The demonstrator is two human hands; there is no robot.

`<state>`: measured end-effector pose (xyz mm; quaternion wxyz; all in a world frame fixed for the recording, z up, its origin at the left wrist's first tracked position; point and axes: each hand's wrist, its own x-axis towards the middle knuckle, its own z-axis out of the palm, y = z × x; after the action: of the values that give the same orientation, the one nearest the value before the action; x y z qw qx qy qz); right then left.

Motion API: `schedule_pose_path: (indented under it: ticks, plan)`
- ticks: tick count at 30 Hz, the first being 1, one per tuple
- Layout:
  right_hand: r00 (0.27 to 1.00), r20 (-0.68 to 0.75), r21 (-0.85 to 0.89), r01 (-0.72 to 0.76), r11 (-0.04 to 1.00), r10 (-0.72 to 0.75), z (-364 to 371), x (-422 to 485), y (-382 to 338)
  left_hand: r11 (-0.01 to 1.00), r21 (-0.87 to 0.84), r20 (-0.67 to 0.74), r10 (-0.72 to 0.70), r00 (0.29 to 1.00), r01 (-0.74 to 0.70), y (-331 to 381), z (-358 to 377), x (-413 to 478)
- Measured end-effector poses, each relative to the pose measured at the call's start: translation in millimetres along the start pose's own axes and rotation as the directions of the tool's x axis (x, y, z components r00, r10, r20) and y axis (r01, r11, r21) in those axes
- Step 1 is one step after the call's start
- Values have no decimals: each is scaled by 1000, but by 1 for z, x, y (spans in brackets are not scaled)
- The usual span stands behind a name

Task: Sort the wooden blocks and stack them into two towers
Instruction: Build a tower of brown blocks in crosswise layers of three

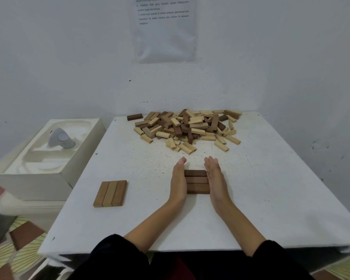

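I am pressing my flat left hand (178,181) and right hand (215,178) against the dark row (197,181) at lower centre, gripping nothing, and uneven squeezing is risking skewing this base layer.

Printed sheet (164,29) fixed to the wall (69,57), above the far edge of the table (261,178). Its upper part carries about six lines of small black type, set as short listed paragraphs; the lower part is blank. The type is blurred. A few words seem to read "blok", "struktur", "dan" and "ke dalam"; the markers at the line starts and the remaining words cannot be made out.
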<state>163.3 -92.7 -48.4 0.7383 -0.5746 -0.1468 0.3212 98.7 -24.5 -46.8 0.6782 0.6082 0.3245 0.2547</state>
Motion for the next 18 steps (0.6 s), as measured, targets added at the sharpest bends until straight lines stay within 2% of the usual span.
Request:
schedule_pose_path:
  ticks: [5, 8, 10, 12, 15, 18]
  plan:
    - [999, 34, -31, 25, 999, -24, -2, 0, 2, 1000, -16, -17, 2, 1000, -2, -2, 0, 0]
    - [994, 59, -171, 97, 981, -88, -8, 1, -7, 995, 70, -8, 77, 997, -76, 1, -4, -1]
    - [979, 114, -438, 201, 876, -168, -23, 4, -16, 946, 244, 34, 212, 977, -214, 5, -17, -1]
    - [958, 235, -654, 281, 702, -165, -43, 5, -25, 860, 411, 176, 251, 952, -302, 10, -35, 2]
    - [916, 401, -760, 312, 570, 32, -61, 6, -33, 741, 589, 348, 128, 929, -323, 8, -59, 9]
    - [894, 444, -805, 368, 466, 62, -65, 8, -31, 607, 686, 429, 109, 897, -401, 5, -68, 16]
